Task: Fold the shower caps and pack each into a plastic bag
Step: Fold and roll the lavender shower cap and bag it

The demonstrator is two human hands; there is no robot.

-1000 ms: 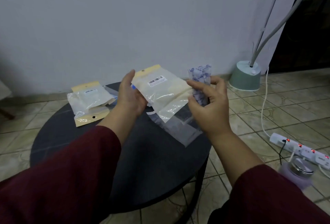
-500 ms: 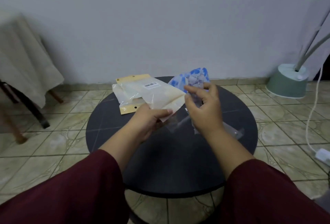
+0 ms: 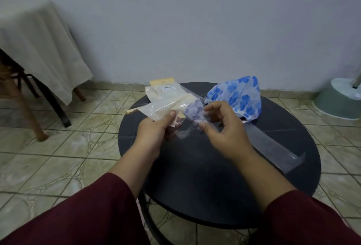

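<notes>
Since the earlier pictures our view has swung left and pulled back, so the whole round table [image 3: 224,186] now shows, and our hands have come lower and closer together over its middle. What was a cap held up beside the bag is now a folded cap [image 3: 194,112] sitting at the mouth of a clear bag [image 3: 184,132].

Our left hand [image 3: 154,133] grips a cream packet [image 3: 166,110] with the thumb pressed on top, fingers curled beneath; it seems to hold the near edge of the clear bag too, though we cannot tell for sure. Our right hand [image 3: 224,127] pinches the folded cap, pale with purple print, between thumb and curled fingers, just right of the left hand. Whether the cap is partly inside the bag is hard to tell through the film.

On the far edge of the tabletop lies a second packet [image 3: 166,89] with a yellow header and a barcode label. At the far right edge sits a loose blue-flowered cap [image 3: 237,96], unfolded and bunched. A long clear strip [image 3: 277,151] lies from behind the right hand out to the right edge.

Dark red sleeves [image 3: 78,219] cover both our forearms. On the tiled floor stand a cloth-draped chair [image 3: 35,55] at left and a green base [image 3: 340,101] at right.
</notes>
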